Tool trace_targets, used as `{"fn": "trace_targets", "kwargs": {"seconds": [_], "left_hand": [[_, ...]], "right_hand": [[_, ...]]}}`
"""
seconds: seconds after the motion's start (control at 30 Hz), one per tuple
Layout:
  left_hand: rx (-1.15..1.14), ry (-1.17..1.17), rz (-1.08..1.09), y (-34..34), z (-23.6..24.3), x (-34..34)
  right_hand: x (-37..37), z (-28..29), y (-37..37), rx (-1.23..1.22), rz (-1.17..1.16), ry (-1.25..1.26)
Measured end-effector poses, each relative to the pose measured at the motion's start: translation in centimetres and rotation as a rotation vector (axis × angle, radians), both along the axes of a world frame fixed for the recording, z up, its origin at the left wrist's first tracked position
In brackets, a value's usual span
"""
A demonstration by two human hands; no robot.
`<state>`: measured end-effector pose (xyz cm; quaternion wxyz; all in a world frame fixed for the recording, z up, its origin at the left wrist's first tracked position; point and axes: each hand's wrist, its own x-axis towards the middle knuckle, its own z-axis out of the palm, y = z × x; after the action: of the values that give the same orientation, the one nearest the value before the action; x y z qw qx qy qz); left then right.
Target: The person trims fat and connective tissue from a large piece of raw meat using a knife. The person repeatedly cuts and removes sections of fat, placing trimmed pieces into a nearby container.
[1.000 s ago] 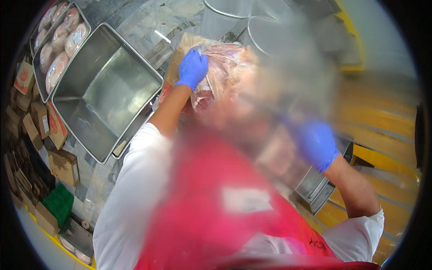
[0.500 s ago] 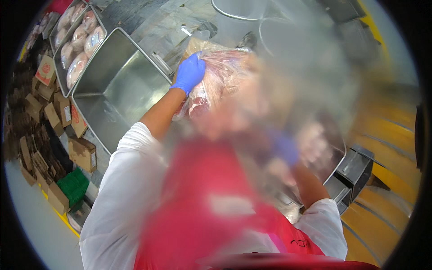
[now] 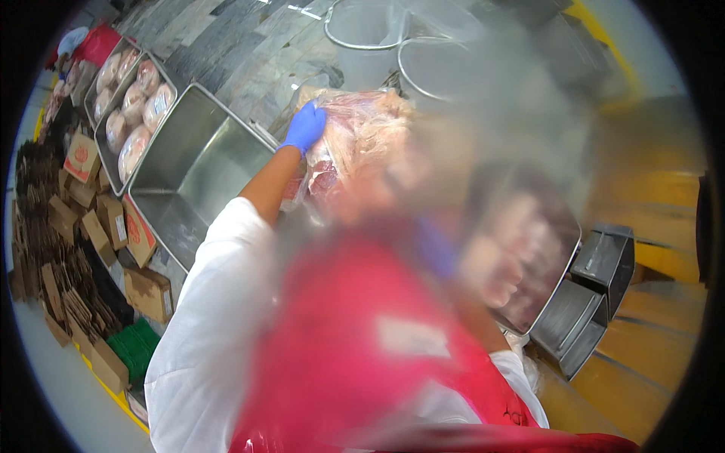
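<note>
My left hand (image 3: 303,128) in a blue glove is closed on the top left edge of a clear plastic bag of raw meat (image 3: 355,128), held out in front of me. My right hand (image 3: 434,245), also blue-gloved, is low in the middle right, blurred by a hazy smear over the lens, so its fingers cannot be made out. To its right a steel tray of pinkish meat (image 3: 517,249) shows through the haze. An empty deep steel tray (image 3: 170,196) lies left of the bag.
Trays of wrapped birds (image 3: 128,106) stand at upper left, near a co-worker's sleeve (image 3: 72,41). Cardboard boxes (image 3: 102,238) and a green folded item (image 3: 136,351) lie along the left. Clear buckets (image 3: 362,53) stand ahead; steel trays (image 3: 596,272) sit at right on yellow surfaces.
My right hand has moved left and inward toward my apron, uncovering the meat tray at right. My left hand still grips the bag. A co-worker has come into view at upper left.
</note>
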<state>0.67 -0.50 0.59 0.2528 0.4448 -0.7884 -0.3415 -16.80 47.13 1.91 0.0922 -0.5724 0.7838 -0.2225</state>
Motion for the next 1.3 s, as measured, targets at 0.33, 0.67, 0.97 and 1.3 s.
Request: {"fn": "trace_targets", "kwargs": {"seconds": [0.33,0.67,0.97,1.3], "left_hand": [[-0.539,-0.203,-0.351,15.6,10.7,-3.3],[-0.078,-0.147,-0.298,4.7,6.3,-7.9],[0.555,0.178,-0.450,1.5,13.2,-13.5],[-0.284,-0.392,-0.190,7.1,8.8,-5.7]], "right_hand": [[1.4,12.7,4.6,0.146,-0.210,0.064],[2.5,10.0,8.5,0.056,-0.368,-0.056],[2.3,11.9,8.5,-0.011,-0.303,-0.019],[-0.6,20.0,0.8,0.153,-0.142,0.186]]}}
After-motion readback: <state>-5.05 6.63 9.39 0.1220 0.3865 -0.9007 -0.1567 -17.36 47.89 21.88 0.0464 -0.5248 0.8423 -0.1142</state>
